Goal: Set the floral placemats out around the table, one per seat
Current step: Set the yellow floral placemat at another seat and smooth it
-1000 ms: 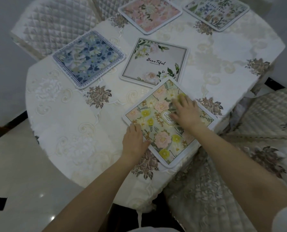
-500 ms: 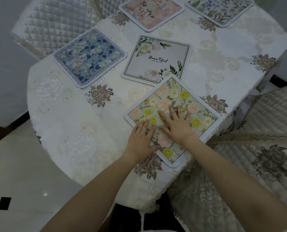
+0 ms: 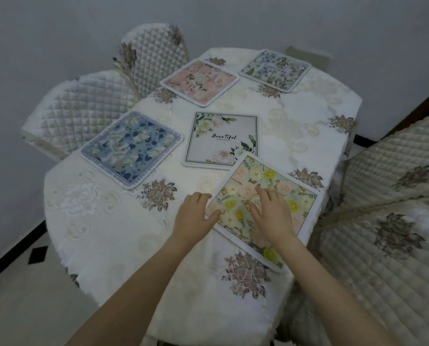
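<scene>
Lower right of centre in the frame, the yellow-flowered placemat [image 3: 266, 196] is being pressed flat near the table's [image 3: 108, 245] edge, beside the quilted chair [image 3: 388, 221] at the right. The right hand [image 3: 271, 216] is lying open on it, palm down, fingers spread, gripping nothing. The left hand [image 3: 193, 218] is resting open at the mat's left edge, thumb touching the border, fingers on the cloth.

Four other mats are being noted: a blue mat [image 3: 131, 146] at left centre, a grey "Beautiful" mat [image 3: 222, 141] in the middle with its lower right corner just covered by the yellow mat's top corner, a pink mat [image 3: 199, 81] above centre, and a lavender-sprig mat [image 3: 274, 71] at upper right.

Judged handling: the mat is being read as light, thin and slightly flexible, square with rounded corners and a white bound edge. The embroidered tablecloth [image 3: 296, 126] looks smooth, so sliding under flat palms is probably easy. For lifting, a pinch at a free corner or along the border is being judged best. The centre mat appears not yet assigned to a seat.
</scene>
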`<state>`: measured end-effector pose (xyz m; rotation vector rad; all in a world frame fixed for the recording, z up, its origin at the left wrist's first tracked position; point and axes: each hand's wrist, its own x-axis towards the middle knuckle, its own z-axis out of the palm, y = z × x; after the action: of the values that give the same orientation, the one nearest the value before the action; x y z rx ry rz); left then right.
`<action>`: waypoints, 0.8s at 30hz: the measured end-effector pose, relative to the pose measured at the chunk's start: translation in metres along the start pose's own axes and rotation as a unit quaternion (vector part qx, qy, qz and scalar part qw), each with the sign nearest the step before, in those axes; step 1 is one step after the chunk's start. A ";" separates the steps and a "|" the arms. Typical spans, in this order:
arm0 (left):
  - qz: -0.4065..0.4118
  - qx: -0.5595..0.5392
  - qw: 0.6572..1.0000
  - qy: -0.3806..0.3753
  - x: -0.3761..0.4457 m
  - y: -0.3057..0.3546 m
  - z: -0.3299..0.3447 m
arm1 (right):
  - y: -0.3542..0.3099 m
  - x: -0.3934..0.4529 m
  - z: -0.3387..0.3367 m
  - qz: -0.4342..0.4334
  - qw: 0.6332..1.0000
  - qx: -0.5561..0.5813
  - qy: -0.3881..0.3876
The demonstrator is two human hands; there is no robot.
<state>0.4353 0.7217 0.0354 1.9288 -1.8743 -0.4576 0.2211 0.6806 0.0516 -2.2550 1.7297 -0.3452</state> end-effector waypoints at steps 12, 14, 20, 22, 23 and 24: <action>0.187 0.057 0.979 -0.049 -0.001 -0.060 -0.079 | -0.121 -0.047 0.014 0.129 0.989 0.001 0.069; 0.195 0.053 0.977 -0.066 -0.005 -0.061 -0.078 | -0.123 -0.054 0.016 0.137 0.988 -0.006 0.066; 0.165 0.040 0.981 -0.096 -0.007 -0.057 -0.076 | -0.112 -0.055 0.017 0.137 0.989 -0.006 0.045; 0.160 0.041 0.981 -0.097 -0.004 -0.055 -0.080 | -0.113 -0.051 0.015 0.134 0.990 0.003 0.045; 0.163 0.046 0.981 -0.097 0.000 -0.054 -0.081 | -0.113 -0.049 0.014 0.132 0.990 0.002 0.043; 0.166 0.051 0.980 -0.098 0.006 -0.054 -0.082 | -0.113 -0.046 0.013 0.132 0.990 0.002 0.039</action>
<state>0.5231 0.7215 0.0792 1.6334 -2.3348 -0.4659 0.3159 0.7535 0.0790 -1.9979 2.0348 -0.3833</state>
